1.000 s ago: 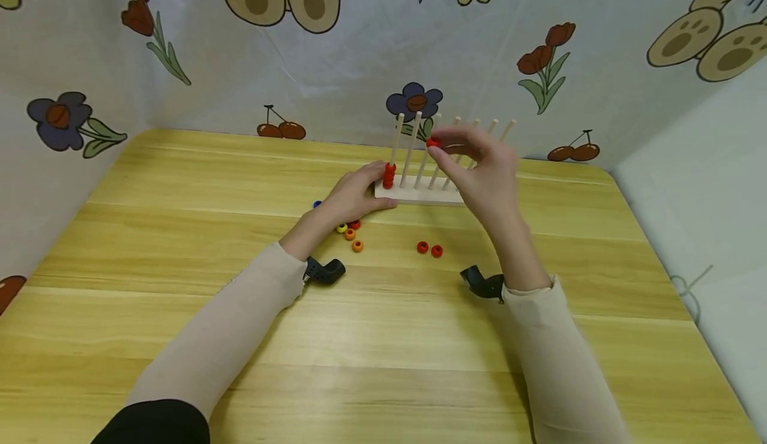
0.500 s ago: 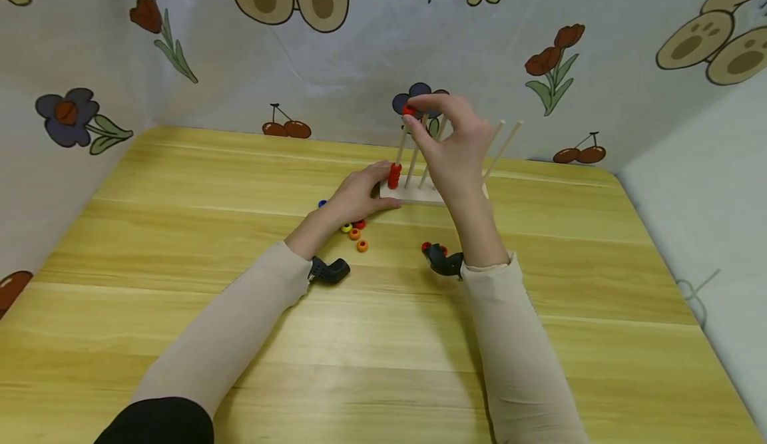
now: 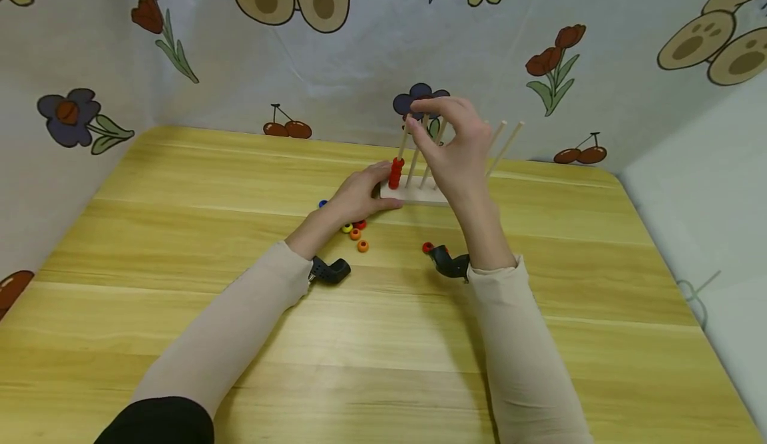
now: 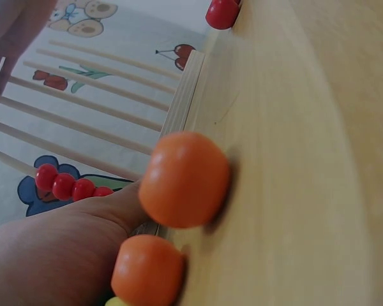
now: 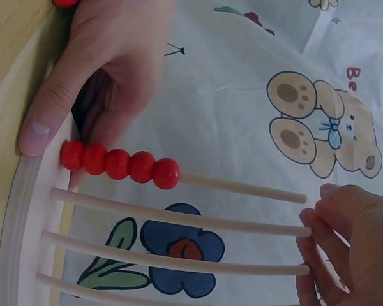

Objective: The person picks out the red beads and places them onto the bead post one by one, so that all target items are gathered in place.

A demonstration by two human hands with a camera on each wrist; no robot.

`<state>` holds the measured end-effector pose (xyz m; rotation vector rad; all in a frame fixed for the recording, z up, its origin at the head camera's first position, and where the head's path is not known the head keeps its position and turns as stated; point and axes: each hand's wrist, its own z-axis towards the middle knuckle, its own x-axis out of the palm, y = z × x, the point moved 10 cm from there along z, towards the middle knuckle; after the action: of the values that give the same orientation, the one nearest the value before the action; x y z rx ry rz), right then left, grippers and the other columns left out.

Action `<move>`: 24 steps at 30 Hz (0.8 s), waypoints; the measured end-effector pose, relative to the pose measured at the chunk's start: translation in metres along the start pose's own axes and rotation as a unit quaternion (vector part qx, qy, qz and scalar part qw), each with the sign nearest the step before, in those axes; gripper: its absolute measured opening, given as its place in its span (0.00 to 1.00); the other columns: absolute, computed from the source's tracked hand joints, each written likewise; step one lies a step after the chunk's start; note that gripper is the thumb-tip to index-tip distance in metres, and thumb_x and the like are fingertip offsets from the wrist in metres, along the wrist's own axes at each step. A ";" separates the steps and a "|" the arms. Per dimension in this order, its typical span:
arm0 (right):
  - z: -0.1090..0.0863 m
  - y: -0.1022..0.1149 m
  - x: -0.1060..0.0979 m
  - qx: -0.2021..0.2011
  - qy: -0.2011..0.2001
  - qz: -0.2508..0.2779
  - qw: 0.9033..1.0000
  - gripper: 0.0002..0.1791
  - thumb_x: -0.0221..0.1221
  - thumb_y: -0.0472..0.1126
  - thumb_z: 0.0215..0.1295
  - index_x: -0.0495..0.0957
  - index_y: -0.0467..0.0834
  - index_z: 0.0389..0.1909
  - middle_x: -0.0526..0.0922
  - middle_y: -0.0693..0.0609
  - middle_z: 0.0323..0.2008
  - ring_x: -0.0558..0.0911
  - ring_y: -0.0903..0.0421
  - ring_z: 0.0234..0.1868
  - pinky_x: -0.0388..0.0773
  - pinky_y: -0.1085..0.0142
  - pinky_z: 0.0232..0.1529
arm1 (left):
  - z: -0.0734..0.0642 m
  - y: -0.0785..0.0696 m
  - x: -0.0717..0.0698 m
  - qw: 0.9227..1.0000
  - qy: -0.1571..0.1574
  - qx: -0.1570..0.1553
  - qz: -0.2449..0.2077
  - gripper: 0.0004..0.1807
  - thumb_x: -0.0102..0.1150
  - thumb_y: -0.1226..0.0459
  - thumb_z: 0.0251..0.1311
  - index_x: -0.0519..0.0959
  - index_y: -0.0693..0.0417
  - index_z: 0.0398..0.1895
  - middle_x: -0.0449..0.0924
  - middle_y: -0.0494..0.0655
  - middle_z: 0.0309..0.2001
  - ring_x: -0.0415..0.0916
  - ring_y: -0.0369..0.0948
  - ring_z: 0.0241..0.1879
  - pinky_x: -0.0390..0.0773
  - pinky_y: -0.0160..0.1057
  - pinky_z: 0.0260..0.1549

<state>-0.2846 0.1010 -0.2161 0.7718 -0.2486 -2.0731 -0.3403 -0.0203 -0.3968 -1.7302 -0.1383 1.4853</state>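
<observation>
A wooden peg rack (image 3: 413,195) with a row of upright pegs stands near the table's back edge. My left hand (image 3: 359,192) grips its left end, thumb along the front and fingers behind. Several red beads (image 5: 118,164) sit stacked at the bottom of the leftmost peg. My right hand (image 3: 458,139) hovers by the top of that peg, thumb and forefinger apart with nothing between them. In the right wrist view, the bare peg tip (image 5: 297,197) is close to the right fingers (image 5: 335,194). The right hand hides the middle pegs in the head view.
Loose beads lie near my left wrist: orange beads (image 3: 362,246), a yellow bead (image 3: 347,228), a red bead (image 3: 360,224) and a blue bead (image 3: 323,204). Another red bead (image 3: 427,247) lies by the right wrist camera (image 3: 449,263). A patterned cloth (image 3: 359,64) hangs behind the table.
My right hand moved left to the leftmost peg with a pinched red bead, then let it go. That bead has dropped onto the stack. The left hand stayed on the rack.
</observation>
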 end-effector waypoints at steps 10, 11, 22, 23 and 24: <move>-0.009 -0.001 -0.022 -0.035 -0.007 0.060 0.998 0.10 0.69 0.39 0.71 0.91 0.39 0.47 0.92 0.45 0.43 0.85 0.48 0.49 0.77 0.60 0.58 | 0.001 -0.001 0.001 1.000 0.001 0.005 -0.008 0.41 0.70 0.48 0.68 0.68 0.52 0.79 0.57 0.53 0.83 0.54 0.50 0.83 0.57 0.49 0.81; -0.011 -0.001 -0.023 -0.039 -0.003 0.060 0.997 0.10 0.69 0.39 0.71 0.91 0.39 0.47 0.92 0.44 0.43 0.85 0.47 0.49 0.77 0.61 0.58 | 0.001 -0.001 0.001 1.000 0.001 0.007 -0.008 0.41 0.70 0.48 0.68 0.69 0.52 0.79 0.57 0.53 0.83 0.54 0.50 0.83 0.56 0.49 0.81; -0.037 -0.027 -0.042 0.029 0.031 0.054 0.998 0.07 0.70 0.36 0.69 0.92 0.41 0.45 0.92 0.47 0.42 0.87 0.50 0.46 0.78 0.65 0.57 | 0.001 -0.002 0.000 1.000 0.004 0.006 0.001 0.43 0.70 0.49 0.68 0.67 0.55 0.80 0.57 0.53 0.83 0.52 0.48 0.84 0.54 0.47 0.82; -0.041 -0.030 -0.045 0.039 0.035 0.051 0.997 0.07 0.71 0.36 0.68 0.92 0.42 0.44 0.93 0.48 0.42 0.87 0.51 0.46 0.78 0.66 0.56 | 0.001 -0.002 0.000 1.000 0.004 0.005 0.002 0.43 0.70 0.49 0.68 0.66 0.55 0.80 0.57 0.54 0.83 0.52 0.48 0.84 0.54 0.48 0.82; -0.044 -0.033 -0.047 0.049 0.038 0.051 0.997 0.07 0.71 0.36 0.68 0.92 0.43 0.44 0.93 0.49 0.43 0.87 0.51 0.46 0.78 0.67 0.56 | 0.001 -0.003 0.000 1.000 0.004 0.006 0.001 0.43 0.70 0.49 0.68 0.66 0.56 0.80 0.56 0.54 0.83 0.52 0.48 0.84 0.54 0.48 0.82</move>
<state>-0.2606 0.1628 -0.2451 0.8783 -0.3413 -1.9433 -0.3401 -0.0178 -0.3955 -1.7281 -0.1224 1.4776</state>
